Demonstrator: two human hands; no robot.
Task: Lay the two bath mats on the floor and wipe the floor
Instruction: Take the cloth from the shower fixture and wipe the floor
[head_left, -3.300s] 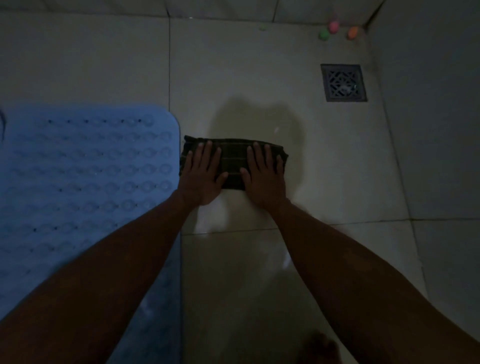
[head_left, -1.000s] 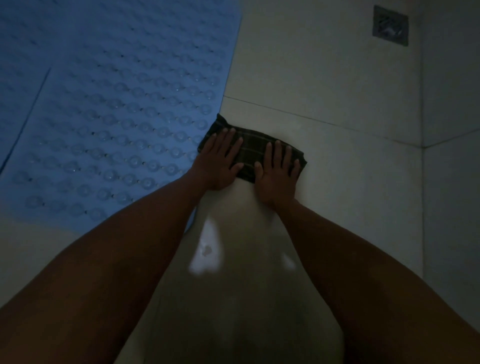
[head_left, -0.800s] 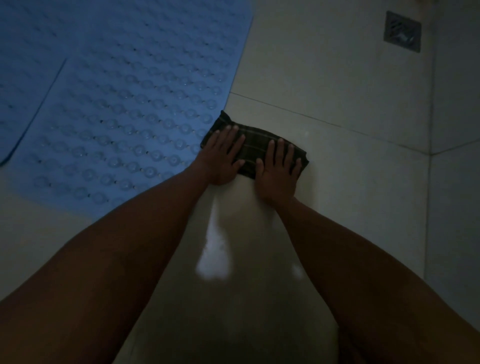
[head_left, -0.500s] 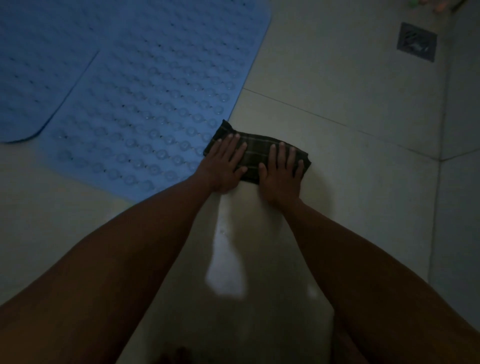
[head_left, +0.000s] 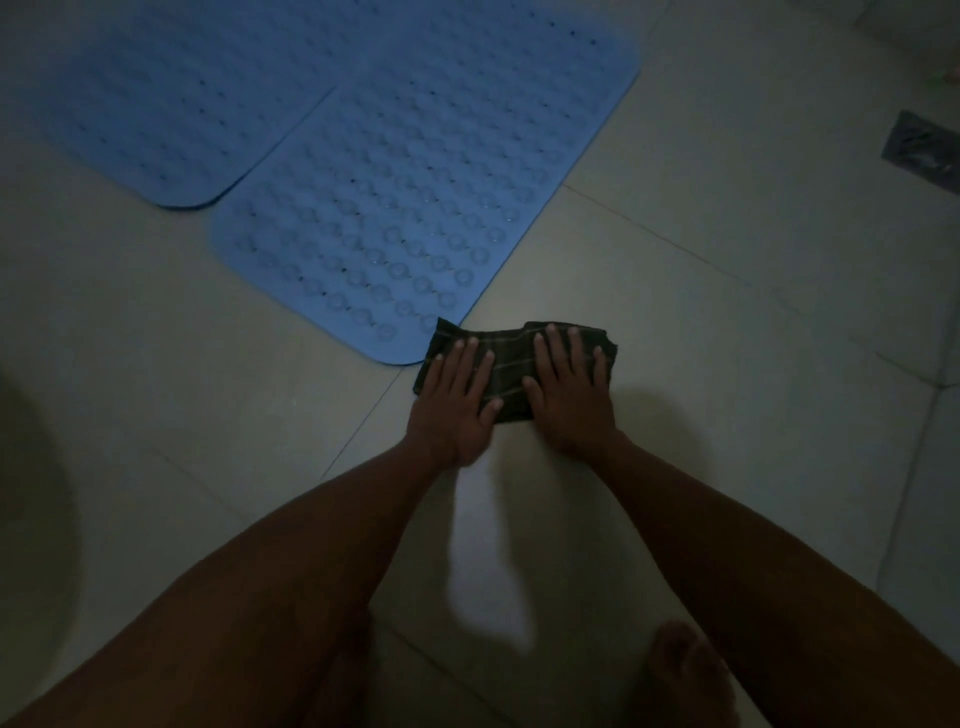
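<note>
The folded dark plaid cloth (head_left: 511, 371) lies flat on the pale tiled floor (head_left: 701, 322), directly under both of my palms. My left hand (head_left: 457, 400) presses on its left half, fingers spread and extended, gripping nothing; my right hand (head_left: 571, 395) presses on its right half in the same flat, open posture, just beside the left with a narrow strip of cloth showing between the two thumbs. The heels of both hands rest on the tile at the cloth's near edge. The cloth's far left corner touches or slightly overlaps the rounded near corner of the nearer blue bath mat (head_left: 415, 197); I cannot tell which in this dim light. That mat lies flat beyond my left hand, its surface covered in rows of raised round bumps and small holes. The second blue bath mat (head_left: 171, 98) lies further beyond and to the left, its edge running under or against the first mat's left edge. A floor drain grate (head_left: 922, 150) sits well apart, far beyond and to the right of my right hand. A bright reflection (head_left: 488, 561) shows on the tile between my forearms, on my side of the cloth. One bare foot (head_left: 685, 670) is visible below my right forearm.
</note>
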